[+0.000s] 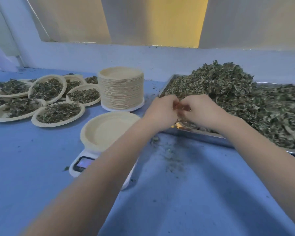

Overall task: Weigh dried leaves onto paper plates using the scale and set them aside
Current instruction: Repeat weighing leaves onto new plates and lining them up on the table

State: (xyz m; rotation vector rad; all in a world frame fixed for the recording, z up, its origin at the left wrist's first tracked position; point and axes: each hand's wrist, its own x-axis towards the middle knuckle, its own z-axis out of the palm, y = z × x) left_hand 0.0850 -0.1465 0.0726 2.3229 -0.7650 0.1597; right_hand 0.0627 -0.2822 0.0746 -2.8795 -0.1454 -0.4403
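Dried leaves (228,92) are heaped in the metal tray (194,135). An empty paper plate (107,130) sits on the scale (82,165); filled plates (58,114) are spread left beside a plate stack (121,87). Left hand (162,113) and right hand (199,109) are curled together over the tray's near edge; what their grip holds cannot be told.

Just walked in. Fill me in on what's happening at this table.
A person is portioning dried leaves. Both hands, left hand and right hand, meet at the near edge of the metal tray heaped with dried leaves, fingers curled as if gathering a pinch; blur hides what they hold. An empty paper plate waits on the white scale. Behind it stands a stack of unused plates, and filled plates lie set aside on the left.
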